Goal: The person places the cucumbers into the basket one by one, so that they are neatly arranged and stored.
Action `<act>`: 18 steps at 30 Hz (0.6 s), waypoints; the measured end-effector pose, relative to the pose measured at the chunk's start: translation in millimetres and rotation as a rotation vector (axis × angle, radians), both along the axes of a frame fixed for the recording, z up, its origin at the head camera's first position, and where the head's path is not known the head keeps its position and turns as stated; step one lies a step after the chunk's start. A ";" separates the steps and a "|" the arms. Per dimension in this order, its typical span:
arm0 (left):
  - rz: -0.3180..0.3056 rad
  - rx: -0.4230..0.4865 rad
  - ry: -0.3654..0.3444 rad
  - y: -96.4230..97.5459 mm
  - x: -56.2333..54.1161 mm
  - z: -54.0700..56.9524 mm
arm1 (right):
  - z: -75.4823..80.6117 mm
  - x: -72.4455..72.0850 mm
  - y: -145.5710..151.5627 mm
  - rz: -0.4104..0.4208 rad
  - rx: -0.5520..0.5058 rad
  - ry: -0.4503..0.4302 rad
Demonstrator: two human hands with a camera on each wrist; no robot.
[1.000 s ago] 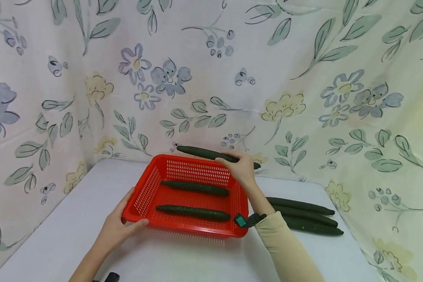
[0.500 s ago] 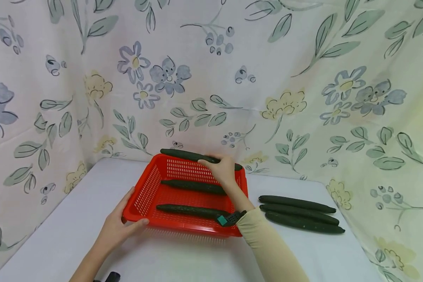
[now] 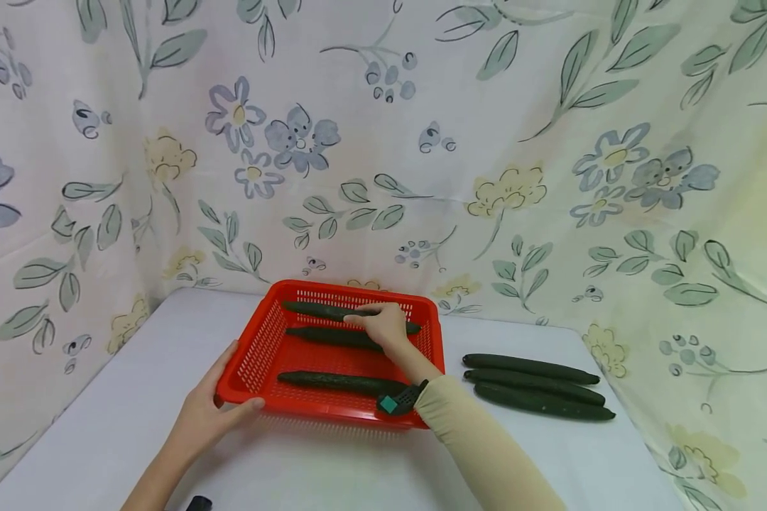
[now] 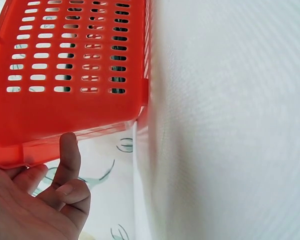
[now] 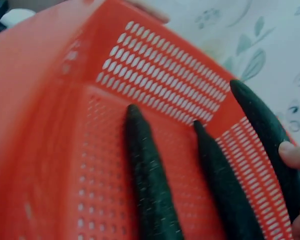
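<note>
A red plastic basket [image 3: 332, 415] with slotted walls stands on the table. My right hand [image 3: 386, 325] grips a dark green cucumber [image 3: 316, 309] near its right half, inside the basket's back wall. In the right wrist view, the thumb presses on that held cucumber [image 5: 260, 117]. Two more cucumbers lie on the basket floor, a middle cucumber [image 3: 332, 336] and a front cucumber [image 3: 341, 382]. My left hand [image 3: 204, 411] holds the basket's front left corner, thumb over the rim. In the left wrist view, its fingers [image 4: 70, 160] show against the outside of the basket.
Three cucumbers [image 3: 530, 382] lie side by side on the white tabletop [image 3: 319, 472], right of the basket. A floral cloth [image 3: 383, 142] hangs behind the table and along its sides.
My right hand has carried the cucumber left and down, from above the basket's back right rim to inside its back wall. The left hand has stayed at the corner.
</note>
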State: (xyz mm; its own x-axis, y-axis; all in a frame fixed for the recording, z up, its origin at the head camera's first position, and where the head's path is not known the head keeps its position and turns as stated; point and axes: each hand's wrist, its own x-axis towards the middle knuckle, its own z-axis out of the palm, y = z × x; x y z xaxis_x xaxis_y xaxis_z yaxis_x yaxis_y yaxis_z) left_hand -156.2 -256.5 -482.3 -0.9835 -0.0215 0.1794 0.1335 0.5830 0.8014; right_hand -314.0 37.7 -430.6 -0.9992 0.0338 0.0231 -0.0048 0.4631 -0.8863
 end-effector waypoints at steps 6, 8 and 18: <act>-0.002 -0.003 0.001 0.1 0.0 0.4 | -11.3 6.0 -1.2 0.029 0.027 -0.097; -0.003 -0.003 0.004 0.1 0.5 0.6 | -13.4 7.1 -1.1 0.032 0.033 -0.108; 0.000 -0.010 0.015 0.9 1.4 0.8 | -17.7 8.7 0.0 0.013 0.077 -0.115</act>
